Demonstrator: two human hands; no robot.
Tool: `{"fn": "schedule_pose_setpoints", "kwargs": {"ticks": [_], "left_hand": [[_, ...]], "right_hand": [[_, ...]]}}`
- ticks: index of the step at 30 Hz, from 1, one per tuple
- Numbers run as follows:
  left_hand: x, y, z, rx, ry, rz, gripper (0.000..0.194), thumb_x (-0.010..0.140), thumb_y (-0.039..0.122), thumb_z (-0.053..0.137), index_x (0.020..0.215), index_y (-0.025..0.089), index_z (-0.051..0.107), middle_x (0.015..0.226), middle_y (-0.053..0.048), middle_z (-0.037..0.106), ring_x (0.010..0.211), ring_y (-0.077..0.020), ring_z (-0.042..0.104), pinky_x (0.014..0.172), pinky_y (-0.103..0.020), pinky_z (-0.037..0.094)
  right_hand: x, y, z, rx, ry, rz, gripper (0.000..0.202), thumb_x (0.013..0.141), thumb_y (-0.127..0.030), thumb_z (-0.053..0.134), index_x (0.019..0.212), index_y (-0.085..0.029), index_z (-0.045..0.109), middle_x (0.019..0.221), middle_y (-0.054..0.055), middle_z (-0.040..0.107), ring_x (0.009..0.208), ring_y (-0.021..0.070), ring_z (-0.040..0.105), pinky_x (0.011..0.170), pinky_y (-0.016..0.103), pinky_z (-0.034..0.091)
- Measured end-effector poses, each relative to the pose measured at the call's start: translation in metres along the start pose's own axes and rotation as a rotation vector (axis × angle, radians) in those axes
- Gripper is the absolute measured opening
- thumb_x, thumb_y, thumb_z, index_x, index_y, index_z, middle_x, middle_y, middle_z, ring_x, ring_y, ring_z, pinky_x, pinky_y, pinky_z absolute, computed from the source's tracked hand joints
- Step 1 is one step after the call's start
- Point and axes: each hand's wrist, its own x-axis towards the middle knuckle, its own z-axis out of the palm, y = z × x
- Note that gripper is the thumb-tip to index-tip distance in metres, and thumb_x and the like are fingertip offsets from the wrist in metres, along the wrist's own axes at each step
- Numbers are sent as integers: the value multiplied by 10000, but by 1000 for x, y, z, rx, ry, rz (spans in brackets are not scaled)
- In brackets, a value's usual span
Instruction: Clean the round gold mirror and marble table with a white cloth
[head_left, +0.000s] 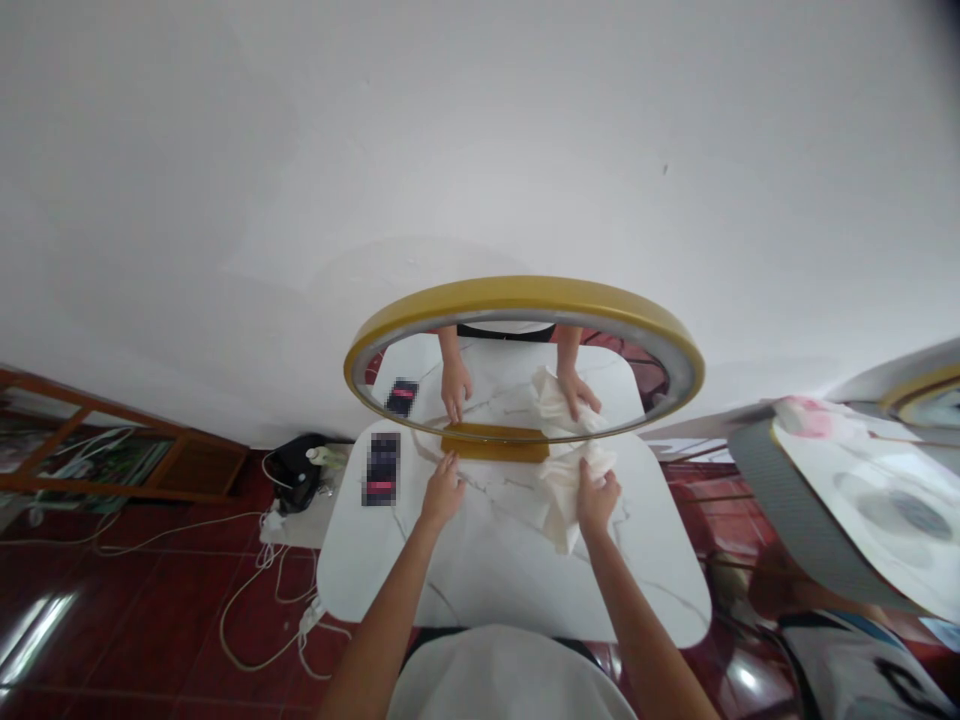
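A round mirror [517,291] with a gold frame stands on a gold rectangular base [495,449] at the far side of a white marbled table [510,590]. My left hand [445,492] is at the left end of the base, its fingers stretched forward and touching the near edge. Over on the right, my right hand [598,497] grips a crumpled white cloth [561,500] beside the right end of the base. The cloth hangs down onto the tabletop. Both hands and the cloth are reflected in the glass.
A phone with a blurred screen [381,468] lies on the table's left side. White cables [247,650] and a black bag-like object [296,470] are on the left. Another white table [885,500] stands on the right, with part of a person [862,660] near it. A wall rises behind the mirror.
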Motion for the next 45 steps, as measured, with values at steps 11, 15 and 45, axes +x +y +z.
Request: {"fn": "schedule_pose_setpoints", "kwargs": {"ticks": [11,15,45], "left_hand": [[-6,-10,-1,265,-82,58,648,659,73,577,1288,203,490,1489,-80,334,1390,-225,264,1164,-351,125],[-3,-5,-5,171,-91,-12,608,651,63,599,1232,230,527,1466,-73,377,1380,-225,290,1158,-355,137],[-8,-19,-7,338,-118,74,547,704,82,565,1225,241,522,1501,-37,313,1338,-236,362,1141,-361,218]], "right_hand": [[-38,-32,48,-568,-452,-208,452,851,-293,429,1271,-135,477,1247,175,508,1035,282,546,814,383,434],[-76,-61,86,-610,-611,-401,489,841,-233,460,1325,-170,431,1340,147,466,1135,270,487,879,374,403],[-70,-51,79,-710,-706,-569,518,887,-267,411,1400,-238,347,1443,88,390,1173,283,440,898,418,377]]}}
